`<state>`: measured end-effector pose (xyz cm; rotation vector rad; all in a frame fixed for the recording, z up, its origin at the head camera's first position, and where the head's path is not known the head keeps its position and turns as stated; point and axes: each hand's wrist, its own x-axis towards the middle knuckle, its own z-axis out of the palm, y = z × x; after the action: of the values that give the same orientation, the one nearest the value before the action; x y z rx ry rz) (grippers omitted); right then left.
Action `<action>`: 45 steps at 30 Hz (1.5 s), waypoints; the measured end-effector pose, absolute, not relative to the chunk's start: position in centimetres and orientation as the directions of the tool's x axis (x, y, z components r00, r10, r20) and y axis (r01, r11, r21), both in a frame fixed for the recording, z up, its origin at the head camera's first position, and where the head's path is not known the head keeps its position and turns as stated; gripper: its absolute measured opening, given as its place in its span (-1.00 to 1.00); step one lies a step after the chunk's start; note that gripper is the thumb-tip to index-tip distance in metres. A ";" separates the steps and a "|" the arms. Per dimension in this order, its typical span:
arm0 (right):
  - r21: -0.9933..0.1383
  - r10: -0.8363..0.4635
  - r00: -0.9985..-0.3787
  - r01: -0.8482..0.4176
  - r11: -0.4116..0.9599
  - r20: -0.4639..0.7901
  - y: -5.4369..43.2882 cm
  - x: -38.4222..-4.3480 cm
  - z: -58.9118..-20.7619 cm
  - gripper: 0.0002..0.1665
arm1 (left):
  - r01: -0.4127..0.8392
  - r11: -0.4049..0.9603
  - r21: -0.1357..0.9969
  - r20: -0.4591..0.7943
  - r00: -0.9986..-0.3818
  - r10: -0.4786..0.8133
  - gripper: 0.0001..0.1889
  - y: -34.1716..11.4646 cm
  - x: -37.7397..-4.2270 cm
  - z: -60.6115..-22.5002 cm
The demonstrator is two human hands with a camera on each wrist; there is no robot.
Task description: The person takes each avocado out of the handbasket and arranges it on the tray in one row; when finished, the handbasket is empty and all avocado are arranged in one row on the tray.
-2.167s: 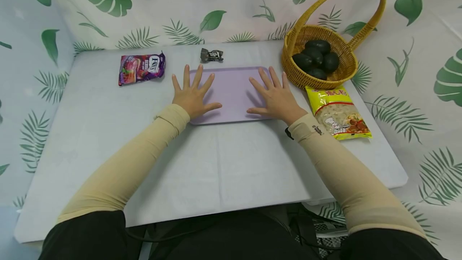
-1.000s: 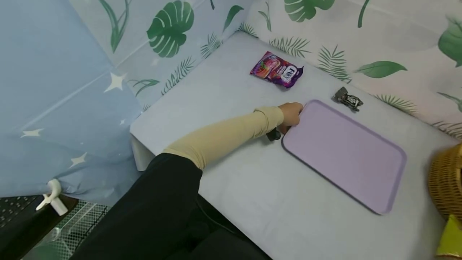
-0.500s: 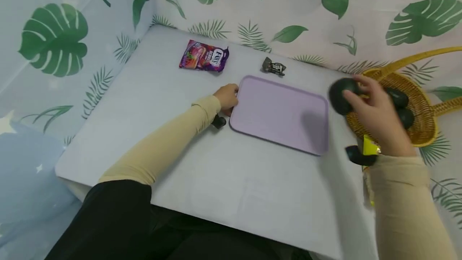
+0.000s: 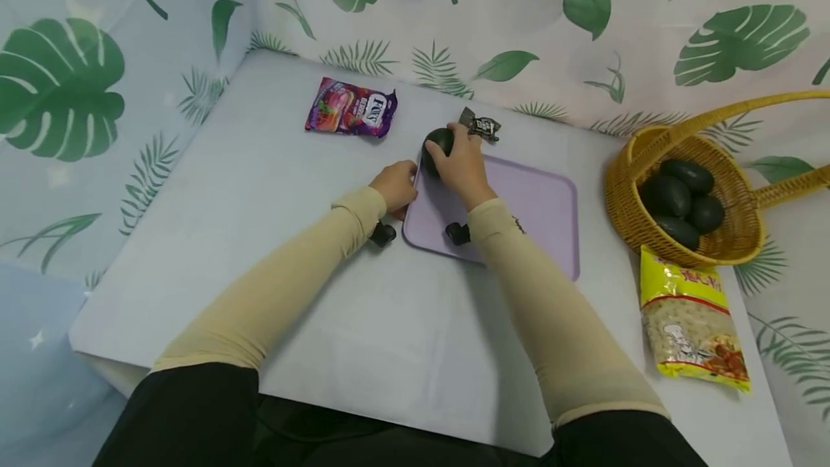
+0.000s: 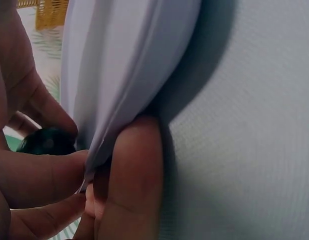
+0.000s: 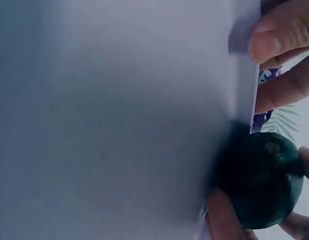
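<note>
A lilac tray (image 4: 541,200) lies on the white table. At its left edge my left hand (image 4: 394,186) grips the rim, with fingers and thumb on either side of it in the left wrist view. My right hand (image 4: 463,168) holds a dark green avocado (image 4: 437,144) at the tray's far left corner. In the right wrist view that avocado (image 6: 262,182) sits between fingers and thumb, close against the tray's raised rim (image 6: 247,75). Whether its underside touches the tray is hard to tell.
A wicker basket (image 4: 619,197) with several avocados (image 4: 668,195) stands at the right. Before it lies a yellow-topped food bag (image 4: 694,316). A purple snack packet (image 4: 350,108) is at the back left, and a small dark wrapped packet (image 4: 483,125) lies just behind the tray.
Both hands were spread over the tray at first. My left hand has since gripped its left rim. My right hand has carried an avocado leftward from the basket to the tray's far left corner.
</note>
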<state>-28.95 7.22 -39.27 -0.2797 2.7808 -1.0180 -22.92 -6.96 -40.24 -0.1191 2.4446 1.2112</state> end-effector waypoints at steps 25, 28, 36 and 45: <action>-0.752 -0.314 -0.949 -0.192 0.631 -0.022 8.0 -28.9 -38.8 -0.30 | -0.363 0.492 0.791 -0.475 -0.872 0.120 -0.38 -9.2 -23.8 -40.2; -0.768 -0.302 -0.953 -0.183 0.614 -0.014 8.0 -29.0 -38.8 -0.33 | -0.364 0.485 0.795 -0.473 -0.873 0.121 -0.37 -9.1 -24.0 -40.2; -0.772 -0.291 -0.957 -0.182 0.609 -0.004 8.7 -28.9 -39.1 -0.33 | -0.355 0.486 0.798 -0.468 -0.874 0.131 -0.38 -8.6 -23.9 -40.2; -0.775 -0.259 -0.966 -0.168 0.609 0.006 9.6 -28.6 -39.0 -0.33 | -0.333 0.484 0.809 -0.459 -0.872 0.168 -0.37 -8.9 -24.0 -40.1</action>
<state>-28.59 9.55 -38.95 -0.3618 2.7209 -1.2940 -24.03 -8.86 -40.13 -0.1357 2.2491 1.3776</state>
